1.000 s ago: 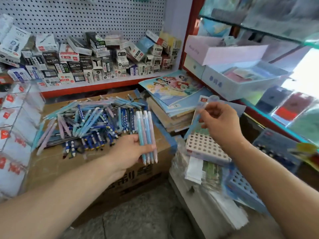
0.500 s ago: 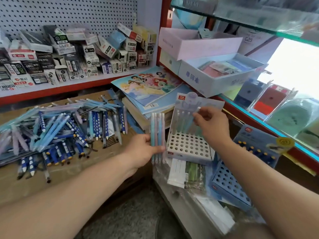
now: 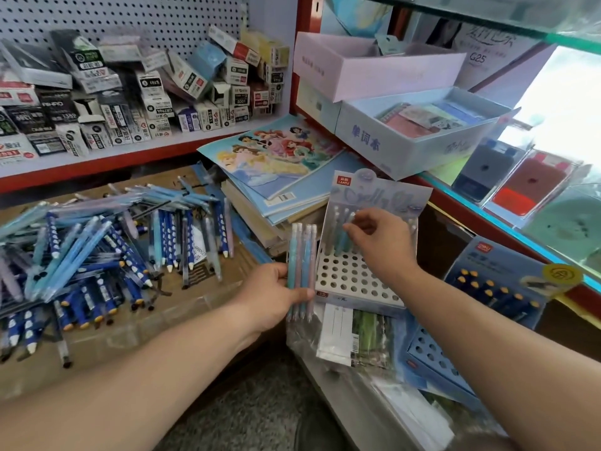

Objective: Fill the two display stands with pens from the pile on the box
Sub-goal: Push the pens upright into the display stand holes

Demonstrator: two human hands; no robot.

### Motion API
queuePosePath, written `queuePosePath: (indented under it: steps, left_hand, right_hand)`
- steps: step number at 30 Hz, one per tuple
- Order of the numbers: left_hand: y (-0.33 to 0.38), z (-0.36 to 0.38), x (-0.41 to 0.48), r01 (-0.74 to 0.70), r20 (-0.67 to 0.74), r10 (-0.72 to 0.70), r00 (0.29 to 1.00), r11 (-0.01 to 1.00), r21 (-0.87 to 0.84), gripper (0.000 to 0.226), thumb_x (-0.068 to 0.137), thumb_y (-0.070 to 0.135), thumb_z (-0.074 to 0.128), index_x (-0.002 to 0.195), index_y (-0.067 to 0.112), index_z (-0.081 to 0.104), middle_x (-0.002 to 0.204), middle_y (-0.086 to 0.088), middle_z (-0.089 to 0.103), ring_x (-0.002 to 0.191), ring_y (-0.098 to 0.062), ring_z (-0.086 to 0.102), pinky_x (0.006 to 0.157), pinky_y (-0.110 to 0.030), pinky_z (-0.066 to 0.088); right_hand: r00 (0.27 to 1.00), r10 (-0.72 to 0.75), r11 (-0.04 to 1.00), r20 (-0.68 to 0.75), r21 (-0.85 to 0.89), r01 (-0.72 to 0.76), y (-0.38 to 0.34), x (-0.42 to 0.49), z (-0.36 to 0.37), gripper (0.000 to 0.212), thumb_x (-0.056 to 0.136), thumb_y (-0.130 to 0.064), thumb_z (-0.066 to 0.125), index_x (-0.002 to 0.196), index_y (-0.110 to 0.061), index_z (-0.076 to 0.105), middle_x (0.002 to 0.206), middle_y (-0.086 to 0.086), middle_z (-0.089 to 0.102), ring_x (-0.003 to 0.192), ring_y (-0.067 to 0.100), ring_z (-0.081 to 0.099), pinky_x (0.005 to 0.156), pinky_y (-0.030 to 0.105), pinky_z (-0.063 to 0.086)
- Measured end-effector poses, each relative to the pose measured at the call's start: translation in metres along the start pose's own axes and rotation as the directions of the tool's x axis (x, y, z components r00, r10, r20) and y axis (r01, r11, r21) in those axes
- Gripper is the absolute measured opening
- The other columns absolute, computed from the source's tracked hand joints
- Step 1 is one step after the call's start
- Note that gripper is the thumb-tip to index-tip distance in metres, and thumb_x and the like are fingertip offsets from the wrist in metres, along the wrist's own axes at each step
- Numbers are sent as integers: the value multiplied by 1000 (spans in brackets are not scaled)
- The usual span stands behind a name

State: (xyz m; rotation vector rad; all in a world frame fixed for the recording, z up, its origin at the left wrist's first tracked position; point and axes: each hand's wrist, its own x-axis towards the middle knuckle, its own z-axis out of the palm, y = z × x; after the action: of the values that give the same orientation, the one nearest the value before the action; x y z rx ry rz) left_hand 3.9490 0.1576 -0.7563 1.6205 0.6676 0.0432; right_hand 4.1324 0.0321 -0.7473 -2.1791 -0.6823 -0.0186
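"LANTU" on display stand (image 3: 390, 196) ("G25" on white pack (image 3: 481, 40))

Left of the white display stand (image 3: 351, 281), the pens (image 3: 97, 252) have smooth, lightly glossy plastic barrels and lie on a matt brown cardboard box (image 3: 113, 349). The stand's holed top looks matt, its backing card (image 3: 393, 193) glossy. Behind the stand a paper book cover (image 3: 276, 157) shines; before it lies clear crinkled film (image 3: 357, 340).

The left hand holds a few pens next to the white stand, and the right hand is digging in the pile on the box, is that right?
Not quite. The head view shows the right hand at the white stand, pinching a pen there, not in the pile. The left hand does hold pens beside that stand.
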Motion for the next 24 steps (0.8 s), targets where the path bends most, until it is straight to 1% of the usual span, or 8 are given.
queuePosePath:
  steps: [3,5,12,18,19,21,23,24]
  left_hand:
    - [-2,1,0,2,13,-2,1000,1000,-5,31,86,10,79,116,16,72,108,3,77,102,-10,72,82,-18,55]
    - [-2,1,-1,4,12,-4,1000,1000,-10,32,86,9,78,117,15,72,109,2,77,104,-12,72,89,-24,56]
    - [-3,-2,-1,9,5,-9,1000,1000,-6,30,87,10,77,116,17,72,109,4,77,104,-11,72,95,-29,56]
    - [-1,0,-1,1,4,-1,1000,1000,-31,31,87,8,78,116,15,72,108,2,78,102,-13,73,95,-32,58]
    - [-1,0,0,-2,5,2,1000,999,-37,30,87,8,78,116,14,73,107,1,78,101,-14,74,94,-32,58]
    - [-1,0,0,-8,16,8,1000,998,-57,28,87,6,78,114,13,73,104,0,79,98,-14,75,90,-29,59]
    - [-1,1,-1,-13,24,15,1000,997,-73,25,87,4,77,110,11,74,101,-3,79,97,-17,76,85,-27,60]
    - [-1,1,-1,-19,22,21,1000,997,-76,22,87,3,77,108,10,75,100,-5,80,96,-20,76,86,-29,60]
  right_hand:
    - [1000,14,999,-17,-46,-15,0,2,5,17,92,-31,75,106,-20,72,86,-13,66,82,1,62,74,20,49]
    - [1000,22,997,-20,-67,-23,0,3,7,14,92,-32,76,101,-22,72,84,-13,65,79,0,61,73,20,49]
    - [999,31,993,-16,-115,-32,1,4,13,17,91,-32,76,101,-18,74,86,-8,68,83,10,64,82,32,57]
    - [996,85,987,-29,-135,-88,-17,-6,1,23,91,-38,74,85,-19,64,75,-5,64,74,13,61,71,39,56]
    - [994,110,992,14,-70,-108,-24,-9,-2,21,92,-36,72,84,-19,64,75,-2,66,71,14,63,70,42,57]
    - [970,128,978,206,138,-158,-41,-18,-5,17,96,-33,68,88,-17,68,79,5,72,66,17,67,64,45,60]
    - [921,69,955,384,240,-172,-53,-28,-4,15,97,-31,68,100,-17,70,85,9,75,64,17,68,55,36,56]
    - [907,39,957,418,247,-155,-55,-31,-3,15,96,-30,70,105,-17,69,86,10,75,64,18,68,54,34,55]
